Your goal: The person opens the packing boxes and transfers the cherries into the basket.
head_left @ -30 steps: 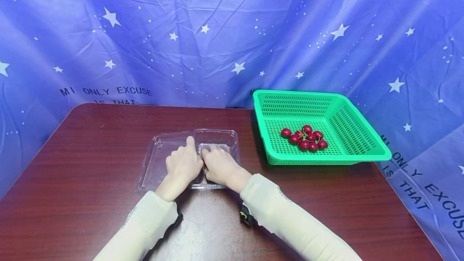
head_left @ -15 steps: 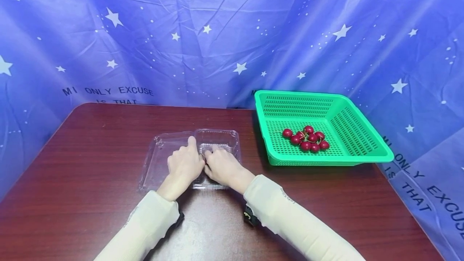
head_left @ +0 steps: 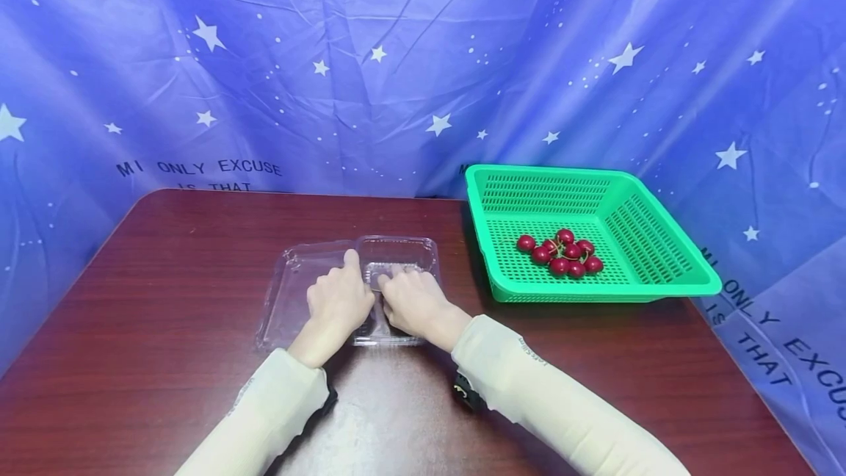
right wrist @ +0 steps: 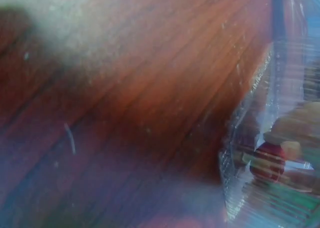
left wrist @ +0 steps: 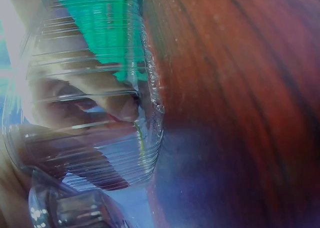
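A clear plastic clamshell container lies open on the table, its tray (head_left: 433, 259) on the right and its lid (head_left: 291, 307) on the left. My left hand (head_left: 338, 303) grips the seam between them, thumb pointing away and fingers bent down into the tray. Inside the tray, my right hand (head_left: 414, 303) has its fingers curled downward. A dark red cherry (right wrist: 266, 160) shows through the ridged wall in the right wrist view, at the fingertips. In the left wrist view a thin green stem (left wrist: 140, 138) hangs below the fingers. Both hands hide the cherry in the head view.
A green slotted basket (head_left: 667, 241) stands at the back right, with several cherries (head_left: 562, 252) grouped on its floor. The dark reddish wooden table (head_left: 198, 263) ends at the back against a blue curtain (head_left: 370, 116) with white stars.
My right hand has shifted slightly right inside the tray, widening the gap to the left hand. The left hand keeps its place on the seam. The basket and its cherries stay put.
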The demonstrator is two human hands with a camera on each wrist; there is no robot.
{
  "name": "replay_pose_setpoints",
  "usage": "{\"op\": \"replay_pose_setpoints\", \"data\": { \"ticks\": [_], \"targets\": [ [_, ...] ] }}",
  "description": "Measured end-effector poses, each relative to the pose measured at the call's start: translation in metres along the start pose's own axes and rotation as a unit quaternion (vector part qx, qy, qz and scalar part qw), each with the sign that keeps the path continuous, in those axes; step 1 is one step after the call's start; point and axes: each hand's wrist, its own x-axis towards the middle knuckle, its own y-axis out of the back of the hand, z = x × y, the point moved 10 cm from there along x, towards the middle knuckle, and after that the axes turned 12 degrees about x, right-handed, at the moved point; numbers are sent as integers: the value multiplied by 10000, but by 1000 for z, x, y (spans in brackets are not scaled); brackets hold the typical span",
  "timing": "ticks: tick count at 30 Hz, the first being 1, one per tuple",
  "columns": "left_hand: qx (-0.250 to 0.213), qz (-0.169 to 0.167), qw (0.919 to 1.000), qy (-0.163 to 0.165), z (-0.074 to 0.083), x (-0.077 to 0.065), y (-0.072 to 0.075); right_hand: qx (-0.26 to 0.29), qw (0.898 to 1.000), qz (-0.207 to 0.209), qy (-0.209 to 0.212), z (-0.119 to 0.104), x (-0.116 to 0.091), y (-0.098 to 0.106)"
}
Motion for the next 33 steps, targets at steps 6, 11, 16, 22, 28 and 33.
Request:
{"op": "replay_pose_setpoints", "data": {
  "ticks": [6,11,16,22,28,33],
  "targets": [
    [2,-29,10000,-18,0,0,0,72,9997,-225,11,6,1,3],
    [8,5,10000,-35,0,0,1,157,9997,-144,99,8,1,11],
    [11,39,10000,-46,0,-1,2,236,9995,-5,212,8,3,16],
    [35,-9,10000,-52,1,0,0,571,9980,196,168,16,4,30],
    [12,27,10000,-53,1,0,1,779,9957,485,90,29,5,49],
    [0,-21,10000,-58,0,-1,1,773,9953,588,60,37,4,58]
  ]
}}
